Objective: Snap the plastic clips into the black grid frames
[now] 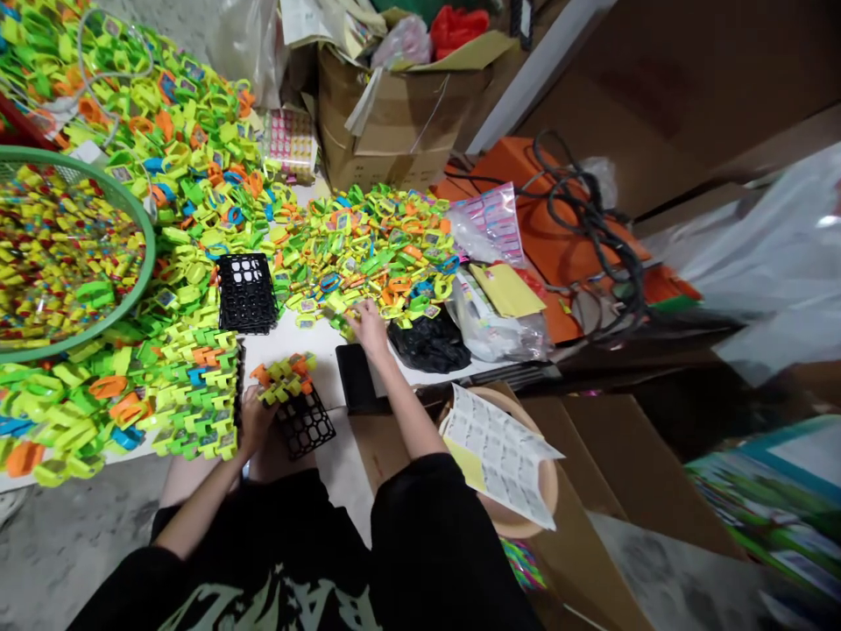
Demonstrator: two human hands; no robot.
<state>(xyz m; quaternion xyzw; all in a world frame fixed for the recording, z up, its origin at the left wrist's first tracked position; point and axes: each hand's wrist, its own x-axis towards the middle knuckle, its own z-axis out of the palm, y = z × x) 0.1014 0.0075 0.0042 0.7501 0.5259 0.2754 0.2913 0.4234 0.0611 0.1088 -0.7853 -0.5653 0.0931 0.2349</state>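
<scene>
My left hand (256, 419) is closed on the left edge of a black grid tray (307, 428), held tilted at the table's front edge. Orange and yellow-green toy watches (286, 379) sit in rows on the tray's upper part; its lower cells show bare. At the front of a loose heap of toy watches (368, 245), my right hand (369, 329) has its fingers pinched at a yellow-green toy watch (340, 321), partly hidden by blur. Left of my left hand stand filled rows of toy watches (201, 394). Another black grid tray (247, 294) lies behind.
A green basket (148, 232) of small yellow and red pieces stands at left. A dark phone-like slab (358, 377) and a black plastic bag (430, 342) lie near my right arm. Behind are a cardboard box (400, 114) and black cables (584, 210). A printed sheet (503, 451) covers a round tub.
</scene>
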